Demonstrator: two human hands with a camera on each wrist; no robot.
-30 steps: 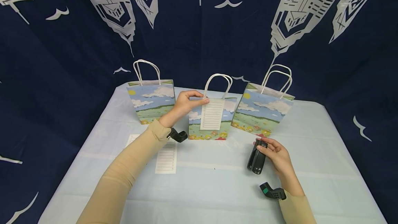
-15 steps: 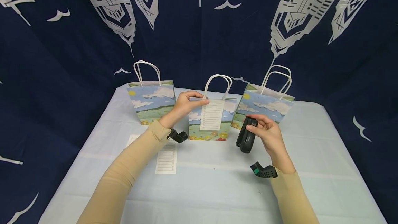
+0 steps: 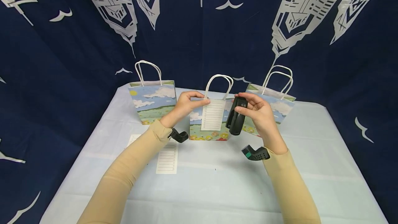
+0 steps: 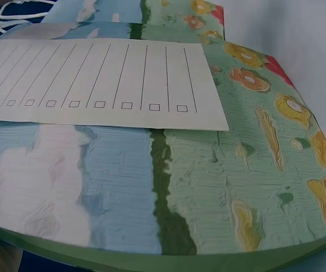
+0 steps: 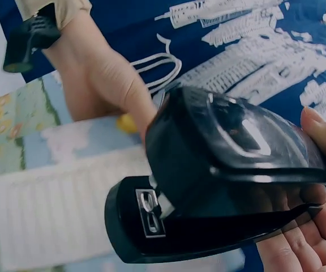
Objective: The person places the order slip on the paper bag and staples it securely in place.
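Where 3 bags (image 3: 196, 125) stand, pale table (image 3: 214, 193), navy-and-white backdrop (image 3: 202, 37).

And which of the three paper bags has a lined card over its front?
The middle bag: the left hand holds a lined card there. The left bag and right bag show no card on their visible fronts.

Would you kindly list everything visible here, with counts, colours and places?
paper bags: three, blue and green, white-handled, on the table
lined slips: at least two, white, at the middle bag and on the table
stapler: one, black, in the right hand
table: one, white, under the bags
backdrop: one, navy with white print, behind
wrist cameras: two, black, one per wrist
sleeves: two, beige, on both arms
left hand: one, bare, pinching one slip at the middle bag's top
right hand: one, bare, round the stapler
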